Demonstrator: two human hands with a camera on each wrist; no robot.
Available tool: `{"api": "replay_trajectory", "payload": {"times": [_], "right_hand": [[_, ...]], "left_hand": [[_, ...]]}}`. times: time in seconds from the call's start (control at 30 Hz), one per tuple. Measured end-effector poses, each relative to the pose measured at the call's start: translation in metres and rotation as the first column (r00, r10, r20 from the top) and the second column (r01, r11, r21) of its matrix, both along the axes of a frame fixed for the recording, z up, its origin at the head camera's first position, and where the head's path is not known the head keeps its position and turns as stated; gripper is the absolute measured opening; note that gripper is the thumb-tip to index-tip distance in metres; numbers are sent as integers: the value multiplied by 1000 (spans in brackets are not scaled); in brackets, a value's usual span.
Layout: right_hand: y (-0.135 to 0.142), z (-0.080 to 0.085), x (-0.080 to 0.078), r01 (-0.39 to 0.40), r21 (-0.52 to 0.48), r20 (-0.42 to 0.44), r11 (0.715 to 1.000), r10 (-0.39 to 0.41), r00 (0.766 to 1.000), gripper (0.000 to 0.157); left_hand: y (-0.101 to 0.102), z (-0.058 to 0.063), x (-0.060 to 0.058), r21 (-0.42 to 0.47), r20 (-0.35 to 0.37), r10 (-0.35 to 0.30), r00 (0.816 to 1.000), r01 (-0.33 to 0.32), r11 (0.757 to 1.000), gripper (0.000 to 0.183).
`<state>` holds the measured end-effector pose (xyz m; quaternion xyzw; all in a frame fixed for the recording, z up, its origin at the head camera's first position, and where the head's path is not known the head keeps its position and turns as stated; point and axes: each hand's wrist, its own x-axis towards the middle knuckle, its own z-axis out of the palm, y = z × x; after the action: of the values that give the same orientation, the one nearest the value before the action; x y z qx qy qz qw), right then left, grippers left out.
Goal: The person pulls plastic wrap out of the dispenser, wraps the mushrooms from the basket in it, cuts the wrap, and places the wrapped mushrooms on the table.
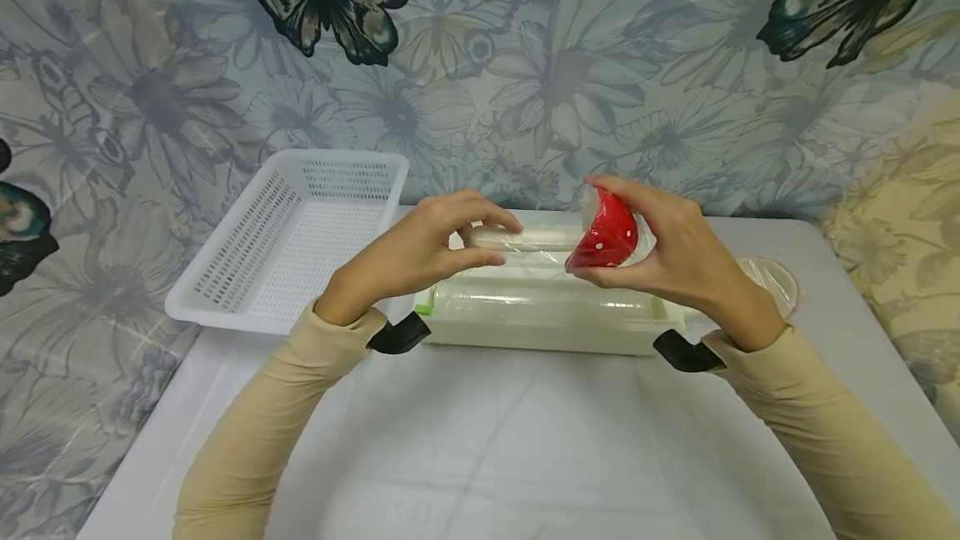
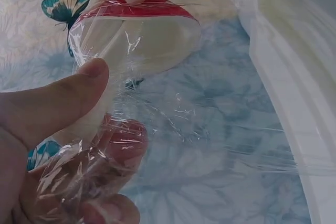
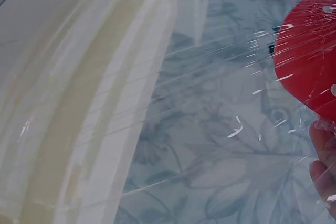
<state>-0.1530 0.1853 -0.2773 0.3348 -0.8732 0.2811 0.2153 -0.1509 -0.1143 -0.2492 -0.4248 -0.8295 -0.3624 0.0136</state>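
A mushroom-shaped object with a red, white-dotted cap (image 1: 609,227) and a pale stem (image 1: 542,237) is held sideways above the table. My right hand (image 1: 678,240) grips the cap, thumb below and fingers above. My left hand (image 1: 420,242) pinches the stem end through clear cling film (image 2: 178,124). Film creases shine around the cap's pale underside (image 2: 152,43) in the left wrist view. Just beneath both hands is a long whitish cling film dispenser (image 1: 540,336), from which film seems to stretch up to the mushroom.
A white perforated plastic basket (image 1: 217,298) stands at the left. Behind my right wrist, partly hidden, lies a round film-covered thing (image 1: 776,280). The white-covered table (image 1: 487,440) meets a butterfly-patterned cloth (image 1: 525,82) at the back.
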Motion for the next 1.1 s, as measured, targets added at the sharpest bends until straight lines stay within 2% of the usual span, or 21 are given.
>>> {"api": "replay_trajectory", "payload": {"times": [0.33,0.67,0.93,1.1], "right_hand": [[1,1,6,-2,4,-8,1000,2,1000,92],[1,4,13,-29,-6,-40,1000,29,999,91],[4,6,11,-75,-5,-112,997,74,991,75],[4,10,9,-74,-5,-127,997,73,989,76]], "left_hand": [[1,6,8,-47,4,20,1000,-20,999,35],[3,8,13,-73,-50,-9,999,5,997,34],[4,5,15,-31,-143,4,990,-8,999,31],[6,1,15,26,-220,25,975,-20,999,30]]}}
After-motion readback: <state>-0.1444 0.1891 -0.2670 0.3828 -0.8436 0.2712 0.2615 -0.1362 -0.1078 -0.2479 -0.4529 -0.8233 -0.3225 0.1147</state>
